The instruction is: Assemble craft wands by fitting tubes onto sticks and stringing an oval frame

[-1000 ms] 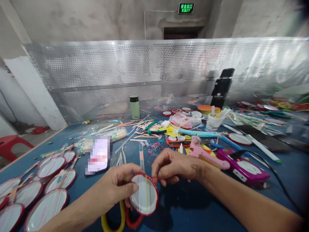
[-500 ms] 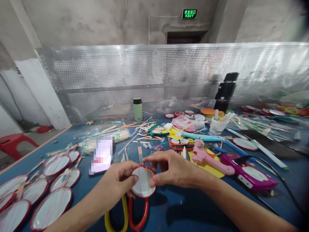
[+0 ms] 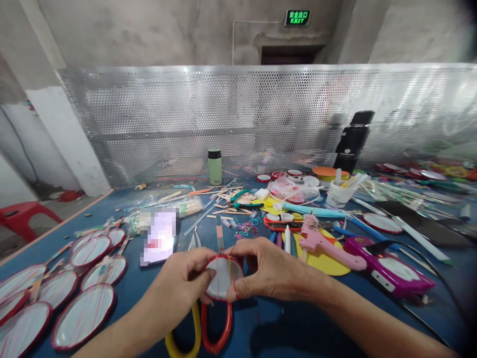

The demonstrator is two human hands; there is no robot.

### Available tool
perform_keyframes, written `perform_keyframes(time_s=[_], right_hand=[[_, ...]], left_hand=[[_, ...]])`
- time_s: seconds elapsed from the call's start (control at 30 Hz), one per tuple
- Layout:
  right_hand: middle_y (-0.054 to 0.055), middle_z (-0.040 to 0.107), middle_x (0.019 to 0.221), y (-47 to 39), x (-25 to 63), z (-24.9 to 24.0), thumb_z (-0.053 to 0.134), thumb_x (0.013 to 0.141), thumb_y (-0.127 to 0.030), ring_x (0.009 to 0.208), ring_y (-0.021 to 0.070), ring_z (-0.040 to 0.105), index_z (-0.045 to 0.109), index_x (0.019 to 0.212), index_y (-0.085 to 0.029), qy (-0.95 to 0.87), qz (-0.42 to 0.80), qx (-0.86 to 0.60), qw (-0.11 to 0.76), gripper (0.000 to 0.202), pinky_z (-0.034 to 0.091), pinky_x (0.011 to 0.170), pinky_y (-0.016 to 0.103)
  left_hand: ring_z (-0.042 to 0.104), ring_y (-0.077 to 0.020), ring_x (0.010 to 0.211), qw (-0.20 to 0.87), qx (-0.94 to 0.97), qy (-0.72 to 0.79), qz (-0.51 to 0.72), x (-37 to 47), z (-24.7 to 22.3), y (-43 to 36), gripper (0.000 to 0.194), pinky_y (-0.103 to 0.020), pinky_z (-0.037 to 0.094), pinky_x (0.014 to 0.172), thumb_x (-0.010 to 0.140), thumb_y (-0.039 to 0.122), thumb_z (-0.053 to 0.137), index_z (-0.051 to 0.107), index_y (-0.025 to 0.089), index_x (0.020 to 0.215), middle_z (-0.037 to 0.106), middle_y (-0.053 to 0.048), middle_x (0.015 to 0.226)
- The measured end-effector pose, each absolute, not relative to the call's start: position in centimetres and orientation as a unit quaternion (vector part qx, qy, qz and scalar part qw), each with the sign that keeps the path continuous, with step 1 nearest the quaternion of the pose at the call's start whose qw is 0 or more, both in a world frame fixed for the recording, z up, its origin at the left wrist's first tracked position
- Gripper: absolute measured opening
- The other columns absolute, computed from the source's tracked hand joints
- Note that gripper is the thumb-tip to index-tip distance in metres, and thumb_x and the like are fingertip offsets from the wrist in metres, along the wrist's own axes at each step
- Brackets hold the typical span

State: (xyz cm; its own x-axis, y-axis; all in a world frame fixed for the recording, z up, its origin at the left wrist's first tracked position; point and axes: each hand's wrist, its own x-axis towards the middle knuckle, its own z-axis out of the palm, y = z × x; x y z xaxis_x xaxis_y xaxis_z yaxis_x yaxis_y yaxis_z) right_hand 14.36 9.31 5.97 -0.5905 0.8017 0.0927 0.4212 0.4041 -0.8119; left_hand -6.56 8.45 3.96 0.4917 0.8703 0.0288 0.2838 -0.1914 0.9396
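A small round disc (image 3: 219, 284) with a red rim and a whitish face is held up in front of me, a striped flat stick (image 3: 219, 232) rising from its top. My left hand (image 3: 182, 281) pinches its left edge, thumb across the face. At the right rim, my right hand (image 3: 263, 268) has thumb and forefinger closed on a thin yellow-and-red elastic band (image 3: 230, 271), which runs down the disc's face. Behind and below the disc lie scissors (image 3: 216, 334) with one yellow and one red handle.
Several similar red-rimmed discs (image 3: 84, 318) lie at left, near a phone (image 3: 160, 236). A pink glue gun (image 3: 330, 244) and a purple device (image 3: 389, 271) with a cable lie at right. Farther back are pliers (image 3: 242, 203), a green bottle (image 3: 215, 169) and a white cup (image 3: 338, 195).
The right hand has drawn in closer around the disc's right rim, its thumb lower, and the yellow band there has slanted. The view has shifted slightly; the left hand keeps its pinch.
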Motion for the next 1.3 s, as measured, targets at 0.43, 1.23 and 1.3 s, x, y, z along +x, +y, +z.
perform_keyframes(time_s=[0.43,1.23,1.3], right_hand=[[-0.004,0.059,0.073,9.1,13.5,5.8,0.083,0.062,-0.040,0.063,0.0092,0.046,0.068,0.091,-0.017,-0.727,0.511,-0.368,0.274,0.040,0.037,0.057,0.019],[-0.004,0.053,0.072,7.9,12.5,5.9,0.078,0.071,-0.034,0.065,0.0088,0.047,0.072,0.081,-0.019,-0.763,0.341,-0.430,0.343,0.019,0.033,0.056,0.020],[-0.004,0.051,0.072,7.8,12.6,6.0,0.077,0.073,-0.037,0.065,0.0089,0.047,0.071,0.081,-0.019,-0.773,0.317,-0.431,0.342,0.020,0.033,0.057,0.021]], left_hand=[[0.062,-0.0179,0.071,0.398,0.718,0.436,0.370,-6.9,5.1,8.2,0.021,-0.025,0.047,0.064,0.088,0.028,0.052,0.069,0.020,0.097,0.068,-0.001,0.077],[0.064,-0.0155,0.063,0.426,0.735,0.390,0.356,-6.2,3.6,7.8,0.027,-0.025,0.054,0.060,0.091,0.027,0.049,0.065,0.021,0.111,0.067,-0.001,0.081],[0.065,-0.0158,0.065,0.428,0.739,0.384,0.350,-6.2,3.7,7.7,0.027,-0.025,0.055,0.060,0.091,0.026,0.049,0.065,0.021,0.112,0.067,-0.001,0.082]])
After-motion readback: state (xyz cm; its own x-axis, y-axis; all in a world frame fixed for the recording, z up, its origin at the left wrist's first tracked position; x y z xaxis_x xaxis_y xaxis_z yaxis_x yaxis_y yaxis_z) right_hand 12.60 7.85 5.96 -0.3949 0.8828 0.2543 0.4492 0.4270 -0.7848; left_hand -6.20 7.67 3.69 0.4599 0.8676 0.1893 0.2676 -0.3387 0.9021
